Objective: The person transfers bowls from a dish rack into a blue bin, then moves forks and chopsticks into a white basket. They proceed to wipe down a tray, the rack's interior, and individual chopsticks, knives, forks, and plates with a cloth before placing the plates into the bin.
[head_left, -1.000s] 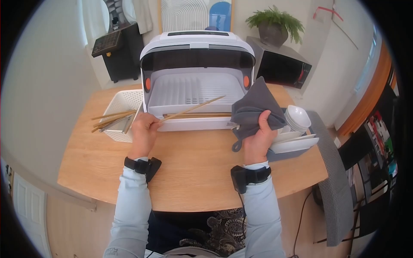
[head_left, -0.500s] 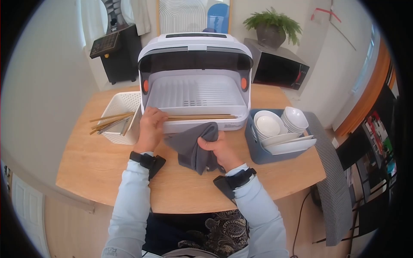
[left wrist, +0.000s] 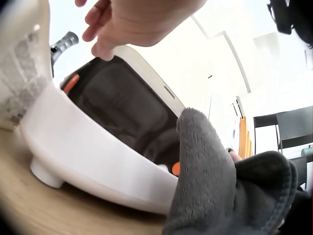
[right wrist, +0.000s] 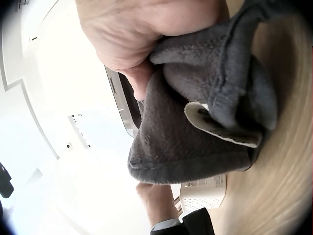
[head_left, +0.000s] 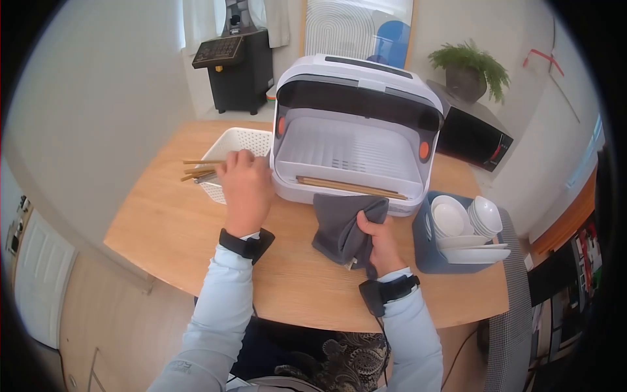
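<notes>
My left hand [head_left: 247,193] is over the near right side of the white perforated basket [head_left: 251,138], fingers bent loosely near the chopsticks [head_left: 194,171] that stick out of it. In the left wrist view nothing shows between the fingers of that hand [left wrist: 142,22]. My right hand [head_left: 384,245] grips a bunched grey cloth [head_left: 343,228] in front of the white dish dryer [head_left: 307,193]; a pale tag shows on the cloth [right wrist: 181,142] in the right wrist view. More chopsticks [head_left: 353,187] lie along the front trough of the dryer, whose dark lid stands raised.
A blue-grey basket [head_left: 421,251] with white bowls [head_left: 450,219] and plates [head_left: 473,253] stands at the table's right. Behind the dryer are a microwave [head_left: 470,134] and a potted fern [head_left: 467,81]. A checked cloth [head_left: 509,326] hangs beyond the right edge.
My left hand has left the dryer, where a chopstick it held now lies with the others, and moved to the white basket. The right hand brought the cloth down from the right. The view has turned left.
</notes>
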Demonstrator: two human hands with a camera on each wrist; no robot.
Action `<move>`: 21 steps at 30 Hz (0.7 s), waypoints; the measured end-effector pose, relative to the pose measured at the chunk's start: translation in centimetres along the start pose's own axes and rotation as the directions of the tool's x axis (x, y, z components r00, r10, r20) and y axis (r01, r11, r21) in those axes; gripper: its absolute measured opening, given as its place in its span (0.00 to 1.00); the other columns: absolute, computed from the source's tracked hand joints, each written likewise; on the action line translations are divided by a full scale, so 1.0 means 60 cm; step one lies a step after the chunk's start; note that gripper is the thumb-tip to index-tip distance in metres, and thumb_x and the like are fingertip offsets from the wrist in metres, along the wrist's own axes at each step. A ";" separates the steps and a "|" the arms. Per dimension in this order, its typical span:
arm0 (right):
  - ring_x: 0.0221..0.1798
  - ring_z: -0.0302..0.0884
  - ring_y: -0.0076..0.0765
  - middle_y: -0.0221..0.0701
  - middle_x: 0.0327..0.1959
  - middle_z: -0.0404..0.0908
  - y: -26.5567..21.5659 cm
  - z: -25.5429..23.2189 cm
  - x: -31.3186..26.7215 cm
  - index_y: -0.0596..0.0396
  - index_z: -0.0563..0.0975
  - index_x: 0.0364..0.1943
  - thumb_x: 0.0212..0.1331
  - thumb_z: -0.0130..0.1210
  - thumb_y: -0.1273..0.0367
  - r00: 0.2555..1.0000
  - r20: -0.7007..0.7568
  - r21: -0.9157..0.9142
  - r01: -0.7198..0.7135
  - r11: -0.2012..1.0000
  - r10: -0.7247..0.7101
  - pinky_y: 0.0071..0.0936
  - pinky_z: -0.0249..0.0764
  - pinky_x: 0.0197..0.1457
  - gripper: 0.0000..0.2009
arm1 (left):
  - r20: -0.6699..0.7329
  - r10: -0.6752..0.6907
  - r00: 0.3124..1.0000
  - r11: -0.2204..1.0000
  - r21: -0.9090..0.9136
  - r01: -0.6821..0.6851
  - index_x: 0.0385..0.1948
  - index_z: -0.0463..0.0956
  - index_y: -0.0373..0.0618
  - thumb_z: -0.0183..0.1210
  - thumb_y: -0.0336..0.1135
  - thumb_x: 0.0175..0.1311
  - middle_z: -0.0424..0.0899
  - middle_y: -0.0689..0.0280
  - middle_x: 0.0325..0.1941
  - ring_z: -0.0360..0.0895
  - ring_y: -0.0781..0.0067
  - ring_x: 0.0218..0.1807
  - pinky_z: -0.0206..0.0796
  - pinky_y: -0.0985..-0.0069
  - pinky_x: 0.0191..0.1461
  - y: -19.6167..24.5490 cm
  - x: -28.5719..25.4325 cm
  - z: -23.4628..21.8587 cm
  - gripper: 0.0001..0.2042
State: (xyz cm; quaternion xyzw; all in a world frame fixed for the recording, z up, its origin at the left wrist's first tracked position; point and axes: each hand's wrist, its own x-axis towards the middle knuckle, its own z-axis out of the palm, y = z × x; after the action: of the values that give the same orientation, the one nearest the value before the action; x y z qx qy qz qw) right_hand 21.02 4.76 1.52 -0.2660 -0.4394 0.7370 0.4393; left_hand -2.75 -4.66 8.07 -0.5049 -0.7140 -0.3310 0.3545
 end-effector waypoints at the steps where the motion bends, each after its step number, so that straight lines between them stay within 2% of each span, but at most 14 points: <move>1: 0.47 0.77 0.33 0.38 0.46 0.80 -0.004 0.000 -0.002 0.67 0.74 0.49 0.56 0.64 0.71 0.999 0.032 -0.008 0.006 1.000 -0.006 0.29 0.74 0.53 0.19 | 0.067 -0.068 0.995 0.995 0.078 0.063 0.32 0.82 0.44 0.67 0.32 0.46 0.78 0.62 0.37 0.73 0.58 0.46 0.59 0.58 0.46 -0.009 -0.007 -0.003 0.10; 3: 0.47 0.77 0.33 0.38 0.47 0.80 -0.006 -0.001 0.003 0.67 0.73 0.49 0.56 0.64 0.71 0.999 0.047 -0.021 0.027 0.999 -0.026 0.29 0.74 0.52 0.19 | 0.185 -0.215 0.959 0.956 0.239 0.168 0.31 0.83 0.44 0.68 0.34 0.47 0.80 0.62 0.37 0.74 0.58 0.47 0.59 0.56 0.46 -0.030 -0.018 -0.003 0.10; 4: 0.47 0.77 0.33 0.38 0.46 0.80 -0.003 -0.003 0.005 0.67 0.73 0.49 0.56 0.64 0.71 0.999 0.030 -0.029 0.033 0.999 -0.033 0.29 0.74 0.52 0.19 | 0.161 -0.179 0.971 0.969 0.202 0.146 0.27 0.83 0.42 0.67 0.41 0.48 0.81 0.60 0.36 0.75 0.57 0.45 0.58 0.53 0.48 -0.042 -0.022 -0.003 0.11; 7: 0.46 0.78 0.34 0.38 0.47 0.80 -0.006 0.003 0.000 0.67 0.73 0.49 0.56 0.64 0.71 0.999 0.040 -0.032 0.027 0.999 -0.026 0.29 0.74 0.52 0.19 | 0.121 -0.152 0.981 0.975 0.178 0.129 0.24 0.83 0.42 0.66 0.40 0.50 0.82 0.58 0.32 0.76 0.57 0.44 0.58 0.52 0.48 -0.056 -0.026 -0.016 0.10; 10: 0.45 0.78 0.33 0.38 0.46 0.80 0.000 0.001 0.003 0.67 0.74 0.49 0.56 0.64 0.71 0.999 0.001 -0.036 0.037 0.999 -0.037 0.29 0.74 0.52 0.19 | 0.209 -0.281 0.937 0.946 0.224 0.234 0.20 0.82 0.41 0.65 0.39 0.50 0.81 0.56 0.26 0.76 0.55 0.40 0.57 0.50 0.48 -0.056 -0.016 -0.025 0.10; 13: 0.45 0.79 0.33 0.38 0.45 0.81 -0.001 0.005 0.002 0.68 0.75 0.47 0.57 0.64 0.71 0.999 -0.021 -0.038 0.038 0.999 -0.039 0.29 0.74 0.52 0.17 | 0.220 -0.315 0.923 0.933 0.253 0.258 0.17 0.81 0.40 0.64 0.38 0.51 0.80 0.55 0.21 0.77 0.53 0.37 0.54 0.51 0.47 -0.070 -0.017 -0.021 0.11; 19: 0.44 0.80 0.32 0.38 0.44 0.82 -0.013 0.009 -0.003 0.68 0.77 0.47 0.58 0.63 0.71 0.997 0.027 -0.037 0.075 0.996 -0.074 0.28 0.74 0.52 0.16 | 0.231 -0.244 0.942 0.967 0.138 0.216 0.16 0.81 0.39 0.58 0.29 0.50 0.80 0.53 0.20 0.76 0.51 0.34 0.51 0.53 0.45 -0.064 -0.019 -0.010 0.06; 21: 0.44 0.80 0.32 0.37 0.44 0.82 -0.010 0.007 -0.002 0.68 0.76 0.47 0.58 0.62 0.71 0.997 0.028 -0.034 0.070 0.997 -0.069 0.28 0.74 0.52 0.16 | 0.215 -0.265 0.940 0.956 0.184 0.228 0.17 0.81 0.40 0.57 0.29 0.51 0.80 0.53 0.21 0.76 0.51 0.35 0.51 0.51 0.47 -0.071 -0.020 0.006 0.07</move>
State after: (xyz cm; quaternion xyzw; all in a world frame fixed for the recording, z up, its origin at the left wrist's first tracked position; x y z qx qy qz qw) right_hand 21.02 4.61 2.25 -0.2482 -0.4671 0.7169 0.4542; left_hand -6.57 -6.09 6.40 -0.4177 -0.8326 -0.2534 0.2608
